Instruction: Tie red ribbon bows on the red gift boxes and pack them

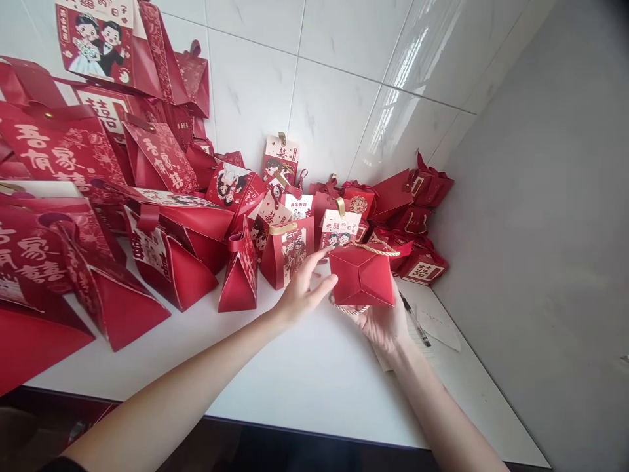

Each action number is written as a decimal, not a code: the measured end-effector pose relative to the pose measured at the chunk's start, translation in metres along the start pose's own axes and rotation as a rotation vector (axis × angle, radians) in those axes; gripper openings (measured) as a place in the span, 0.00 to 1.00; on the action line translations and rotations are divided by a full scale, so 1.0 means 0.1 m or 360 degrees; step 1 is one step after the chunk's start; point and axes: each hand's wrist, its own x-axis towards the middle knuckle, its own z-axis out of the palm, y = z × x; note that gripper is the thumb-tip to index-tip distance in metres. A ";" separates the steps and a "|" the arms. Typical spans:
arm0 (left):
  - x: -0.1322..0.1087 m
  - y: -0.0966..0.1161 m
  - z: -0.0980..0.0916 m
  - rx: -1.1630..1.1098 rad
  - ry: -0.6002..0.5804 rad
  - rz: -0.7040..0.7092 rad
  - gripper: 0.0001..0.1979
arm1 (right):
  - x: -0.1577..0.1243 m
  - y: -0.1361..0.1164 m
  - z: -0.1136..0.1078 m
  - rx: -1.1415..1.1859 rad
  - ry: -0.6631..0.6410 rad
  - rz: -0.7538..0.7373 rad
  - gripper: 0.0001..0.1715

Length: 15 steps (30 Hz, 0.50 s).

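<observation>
A small red gift box (362,278) is held above the white table, its folded-flap face turned toward me. Twisted gold cord handles (376,248) hang at its upper and lower edges. My right hand (386,328) supports the box from below and behind, with most of its fingers hidden by it. By the box's left edge is my left hand (307,288), thumb and index finger spread apart. I cannot tell whether its fingertips touch the box. Just behind stands a pale-topped gift box (339,226) with a cartoon couple on it.
Many red wedding gift boxes (162,157) crowd the left and back of the white table (295,380). More boxes (420,265) are stacked at the right rear. A pen (417,321) and some paper (442,328) lie right of the hands. Tiled wall (339,98) rises behind; a grey panel (540,229) borders the right.
</observation>
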 end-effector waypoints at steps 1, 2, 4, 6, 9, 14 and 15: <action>0.00 0.00 0.00 0.0037 0.0000 0.0027 0.25 | 0.00 0.01 0.00 -0.0033 -0.0059 0.0015 0.33; 0.00 0.00 0.00 0.0068 0.0010 0.0052 0.25 | 0.00 0.02 0.00 -0.0063 -0.0110 0.0034 0.33; 0.01 0.01 -0.01 0.0104 0.0041 0.0093 0.25 | -0.01 0.04 0.01 -0.0091 -0.0162 0.0074 0.33; 0.01 0.01 -0.01 0.0124 0.0062 0.0119 0.24 | -0.01 0.05 0.01 -0.0080 -0.0160 0.0113 0.33; 0.02 0.03 -0.01 0.0146 0.0084 0.0136 0.24 | -0.01 0.05 0.01 -0.0028 -0.0126 0.0167 0.33; 0.01 0.04 -0.01 0.0138 0.0098 0.0147 0.24 | -0.01 0.05 -0.01 -0.0048 -0.0133 0.0165 0.32; 0.01 0.04 -0.01 0.0134 0.0099 0.0151 0.24 | -0.01 0.05 -0.01 -0.0062 -0.0136 0.0151 0.32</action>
